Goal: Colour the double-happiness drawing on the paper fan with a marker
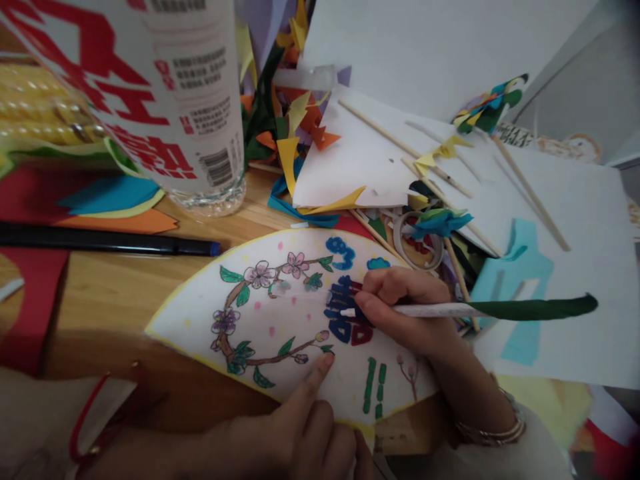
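A white fan-shaped paper (300, 327) with a yellow edge lies on the table, bearing drawn flowering branches, blue and red lettering and green strokes. My right hand (405, 300) grips a white pen (435, 310) with a long green leaf-shaped tail. Its tip points left, at or just above the blue lettering. From below, my left hand (315, 420) rests its outstretched index fingertip on the paper beside the lower branch. Its other fingers curl in near the thumb, and a bit of white shows between them, too hidden to name.
A clear bottle (200, 133) with red print stands at upper left. Near it lie a black marker (110, 241) and red paper (35, 320). Coloured scraps (295, 127), wooden sticks (400, 143), a tape roll (399, 240) and white sheets (590, 280) crowd the back and right.
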Demonstrator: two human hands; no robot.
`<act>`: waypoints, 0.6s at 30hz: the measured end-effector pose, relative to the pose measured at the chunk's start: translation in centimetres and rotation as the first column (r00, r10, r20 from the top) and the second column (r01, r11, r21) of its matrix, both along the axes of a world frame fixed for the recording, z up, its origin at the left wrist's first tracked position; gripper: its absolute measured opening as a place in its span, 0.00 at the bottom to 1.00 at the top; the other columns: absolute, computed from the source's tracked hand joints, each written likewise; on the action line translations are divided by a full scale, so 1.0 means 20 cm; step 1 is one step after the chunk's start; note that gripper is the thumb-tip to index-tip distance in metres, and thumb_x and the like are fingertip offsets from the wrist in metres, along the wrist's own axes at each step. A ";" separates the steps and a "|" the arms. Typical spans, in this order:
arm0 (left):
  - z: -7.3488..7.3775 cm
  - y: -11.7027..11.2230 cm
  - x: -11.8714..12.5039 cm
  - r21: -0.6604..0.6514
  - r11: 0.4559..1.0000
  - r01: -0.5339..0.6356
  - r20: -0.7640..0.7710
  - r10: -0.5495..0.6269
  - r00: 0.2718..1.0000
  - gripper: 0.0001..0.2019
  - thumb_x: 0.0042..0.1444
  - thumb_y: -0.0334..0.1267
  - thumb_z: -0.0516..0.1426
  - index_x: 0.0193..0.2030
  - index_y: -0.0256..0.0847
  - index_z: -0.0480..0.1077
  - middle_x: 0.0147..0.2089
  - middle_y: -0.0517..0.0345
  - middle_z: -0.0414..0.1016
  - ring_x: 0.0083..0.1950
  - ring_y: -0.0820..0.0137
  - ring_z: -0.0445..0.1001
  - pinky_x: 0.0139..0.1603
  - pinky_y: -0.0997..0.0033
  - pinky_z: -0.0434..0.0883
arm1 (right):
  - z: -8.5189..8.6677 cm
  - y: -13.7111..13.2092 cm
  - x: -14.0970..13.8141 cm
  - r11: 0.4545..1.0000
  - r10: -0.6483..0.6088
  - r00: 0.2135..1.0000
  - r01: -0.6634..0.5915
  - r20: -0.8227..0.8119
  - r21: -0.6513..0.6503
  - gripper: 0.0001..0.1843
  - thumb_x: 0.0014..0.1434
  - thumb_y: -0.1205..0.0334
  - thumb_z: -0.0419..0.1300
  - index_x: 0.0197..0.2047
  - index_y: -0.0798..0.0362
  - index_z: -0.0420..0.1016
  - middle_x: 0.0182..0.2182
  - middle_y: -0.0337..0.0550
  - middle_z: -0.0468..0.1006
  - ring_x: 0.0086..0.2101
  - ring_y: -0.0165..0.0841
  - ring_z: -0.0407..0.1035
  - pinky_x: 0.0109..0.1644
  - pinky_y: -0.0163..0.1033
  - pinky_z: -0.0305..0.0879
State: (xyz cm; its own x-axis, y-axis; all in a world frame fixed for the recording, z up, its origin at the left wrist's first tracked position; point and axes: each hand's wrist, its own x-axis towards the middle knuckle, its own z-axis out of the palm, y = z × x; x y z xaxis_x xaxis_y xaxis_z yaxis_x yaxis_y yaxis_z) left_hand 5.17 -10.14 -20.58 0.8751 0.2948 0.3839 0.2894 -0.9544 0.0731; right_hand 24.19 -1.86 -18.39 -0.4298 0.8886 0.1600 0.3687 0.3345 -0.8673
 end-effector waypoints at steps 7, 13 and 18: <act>0.00 0.01 0.00 -0.013 1.000 0.011 -0.001 -0.011 1.000 0.12 0.59 0.31 0.49 0.46 0.45 0.69 0.25 0.66 0.60 0.22 0.74 0.57 0.54 0.54 0.73 | 0.00 0.00 0.00 1.000 0.009 1.000 -0.009 0.013 -0.028 0.21 0.54 0.74 0.57 0.20 0.51 0.48 0.17 0.32 0.59 0.20 0.24 0.57 0.22 0.32 0.53; -0.01 0.01 0.01 -0.001 1.000 0.002 0.009 -0.002 1.000 0.12 0.59 0.31 0.50 0.46 0.46 0.69 0.24 0.66 0.59 0.21 0.74 0.57 0.54 0.54 0.73 | 0.00 0.00 0.00 0.999 0.033 0.999 -0.033 0.009 -0.021 0.21 0.53 0.75 0.56 0.20 0.52 0.47 0.17 0.32 0.59 0.19 0.23 0.56 0.21 0.32 0.52; -0.01 0.01 0.01 -0.005 1.000 -0.020 0.015 0.020 1.000 0.11 0.59 0.33 0.51 0.45 0.47 0.69 0.24 0.67 0.59 0.21 0.74 0.56 0.53 0.55 0.74 | -0.01 0.00 0.01 0.999 0.030 1.000 -0.030 -0.003 -0.012 0.21 0.52 0.76 0.57 0.20 0.52 0.47 0.17 0.32 0.58 0.19 0.23 0.56 0.22 0.32 0.52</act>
State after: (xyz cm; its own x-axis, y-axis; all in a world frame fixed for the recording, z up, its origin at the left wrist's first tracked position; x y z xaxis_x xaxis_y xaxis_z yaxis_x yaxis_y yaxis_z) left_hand 5.39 -10.01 -20.82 0.8634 0.3136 0.3953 0.3071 -0.9482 0.0816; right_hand 24.38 -1.83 -18.52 -0.4557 0.8772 0.1510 0.3561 0.3352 -0.8723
